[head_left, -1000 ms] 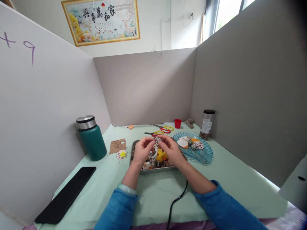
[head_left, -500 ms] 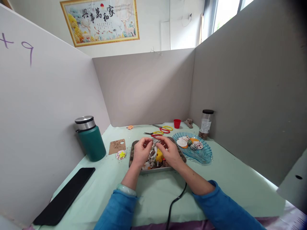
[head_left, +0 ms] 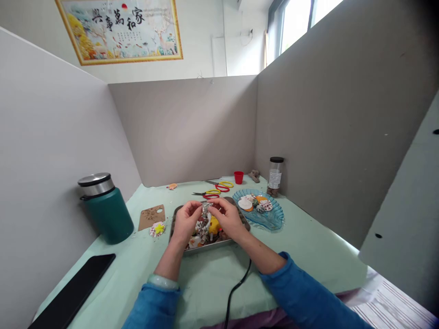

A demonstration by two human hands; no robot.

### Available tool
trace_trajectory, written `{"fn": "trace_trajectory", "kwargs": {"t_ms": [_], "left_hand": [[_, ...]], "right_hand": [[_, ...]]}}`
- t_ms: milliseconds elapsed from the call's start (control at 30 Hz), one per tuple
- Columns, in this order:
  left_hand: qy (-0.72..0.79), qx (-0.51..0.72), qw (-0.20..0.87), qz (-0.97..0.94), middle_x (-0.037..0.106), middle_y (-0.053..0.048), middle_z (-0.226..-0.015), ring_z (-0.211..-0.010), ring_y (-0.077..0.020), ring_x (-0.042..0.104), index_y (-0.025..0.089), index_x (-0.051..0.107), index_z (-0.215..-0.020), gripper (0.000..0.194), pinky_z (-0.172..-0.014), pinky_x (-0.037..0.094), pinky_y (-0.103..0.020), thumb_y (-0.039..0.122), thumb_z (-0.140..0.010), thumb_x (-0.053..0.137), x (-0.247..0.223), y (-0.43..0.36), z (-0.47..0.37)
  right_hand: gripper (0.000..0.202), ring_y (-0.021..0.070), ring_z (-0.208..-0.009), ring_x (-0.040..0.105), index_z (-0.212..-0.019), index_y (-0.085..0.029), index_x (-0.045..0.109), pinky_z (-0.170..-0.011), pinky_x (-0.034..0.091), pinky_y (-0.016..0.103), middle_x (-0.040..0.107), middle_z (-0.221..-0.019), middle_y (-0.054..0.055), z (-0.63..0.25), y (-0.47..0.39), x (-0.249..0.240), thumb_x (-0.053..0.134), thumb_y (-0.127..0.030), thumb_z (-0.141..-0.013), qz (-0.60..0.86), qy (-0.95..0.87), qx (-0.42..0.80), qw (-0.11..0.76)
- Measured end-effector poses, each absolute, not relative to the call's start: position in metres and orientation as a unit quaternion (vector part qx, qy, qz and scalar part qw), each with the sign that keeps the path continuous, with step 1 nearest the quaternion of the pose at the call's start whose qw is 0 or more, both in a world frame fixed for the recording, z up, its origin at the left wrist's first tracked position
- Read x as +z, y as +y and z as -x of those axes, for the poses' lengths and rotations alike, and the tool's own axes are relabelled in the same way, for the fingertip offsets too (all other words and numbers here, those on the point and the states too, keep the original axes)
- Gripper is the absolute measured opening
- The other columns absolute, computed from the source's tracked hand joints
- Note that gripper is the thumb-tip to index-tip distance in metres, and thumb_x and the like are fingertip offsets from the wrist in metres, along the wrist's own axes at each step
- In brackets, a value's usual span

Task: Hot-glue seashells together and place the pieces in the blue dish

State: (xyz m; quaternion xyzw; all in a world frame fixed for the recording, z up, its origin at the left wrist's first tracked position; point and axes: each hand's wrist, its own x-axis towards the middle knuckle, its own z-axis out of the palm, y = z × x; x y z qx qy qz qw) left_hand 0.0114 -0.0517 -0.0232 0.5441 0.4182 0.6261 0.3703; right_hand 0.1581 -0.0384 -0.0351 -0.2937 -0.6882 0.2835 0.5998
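Note:
Both hands are over a metal tray [head_left: 215, 246] filled with small mixed pieces, among them a yellow piece [head_left: 214, 225]. Between my fingertips is a crinkled silvery piece [head_left: 206, 209]. The fingers of my left hand [head_left: 187, 223] are pinched together at its left side. My right hand [head_left: 228, 219] pinches it from the right, thumb and forefinger close together. The hands cover parts of the tray's left and right sides. What lies directly under the fingers is hidden.
Scissors [head_left: 214, 193] lie behind the tray, near a red cup [head_left: 238, 177]. A blue dish [head_left: 274, 221] with shells and a lidded jar [head_left: 275, 177] stand right. Left are brown card [head_left: 151, 217], a decorated disc [head_left: 157, 229], a green bottle [head_left: 109, 214] and a black slab [head_left: 73, 290]. A cable [head_left: 236, 288] runs in front.
The view has turned to the right, so everything sits further left in the picture. The silvery piece between my fingertips shows more clearly, and both hands remain over the tray.

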Motion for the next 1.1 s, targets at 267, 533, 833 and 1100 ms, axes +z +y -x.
{"fn": "trace_trajectory", "kwargs": {"t_ms": [267, 533, 833, 1100], "left_hand": [[0.416, 0.616, 0.412, -0.527, 0.059, 0.004, -0.066, -0.049, -0.0065, 0.050, 0.014, 0.062, -0.078, 0.033, -0.051, 0.044, -0.021, 0.037, -0.062, 0.079, -0.027, -0.049, -0.008], [0.425, 0.610, 0.392, -0.541, 0.060, 0.003, -0.065, -0.051, -0.0081, 0.052, 0.015, 0.062, -0.086, 0.034, -0.054, 0.045, -0.021, 0.041, -0.067, 0.075, -0.026, -0.051, -0.008], [0.444, 0.606, 0.369, -0.548, 0.065, -0.001, -0.079, -0.051, -0.0085, 0.053, 0.015, 0.062, -0.088, 0.037, -0.055, 0.046, -0.023, 0.047, -0.072, 0.068, -0.026, -0.052, -0.009], [0.473, 0.592, 0.364, -0.542, 0.065, -0.001, -0.071, -0.047, -0.0081, 0.051, 0.014, 0.064, -0.087, 0.043, -0.051, 0.044, -0.022, 0.050, -0.065, 0.071, -0.025, -0.051, -0.009]], "right_hand": [[0.018, 0.0150, -0.073, 0.059, -0.097, -0.022, 0.067, -0.063, 0.048, 0.026, 0.065, -0.092, 0.004, -0.160, -0.041, -0.031, 0.063, -0.026, -0.081, 0.291, -0.693, 0.277, 0.598], [0.016, 0.0151, -0.072, 0.060, -0.093, -0.021, 0.069, -0.064, 0.048, 0.026, 0.067, -0.092, 0.004, -0.160, -0.043, -0.025, 0.064, -0.026, -0.079, 0.312, -0.688, 0.263, 0.600], [0.020, 0.0179, -0.073, 0.061, -0.088, -0.018, 0.071, -0.068, 0.045, 0.028, 0.069, -0.081, 0.004, -0.282, 0.014, -0.028, 0.063, -0.033, -0.077, 0.542, -0.688, 0.108, 0.471], [0.019, 0.0245, -0.099, 0.056, -0.093, -0.023, 0.074, -0.078, 0.040, 0.030, 0.066, -0.098, 0.007, -0.303, 0.029, -0.053, 0.064, -0.031, -0.080, 0.605, -0.736, 0.004, 0.304]]}}
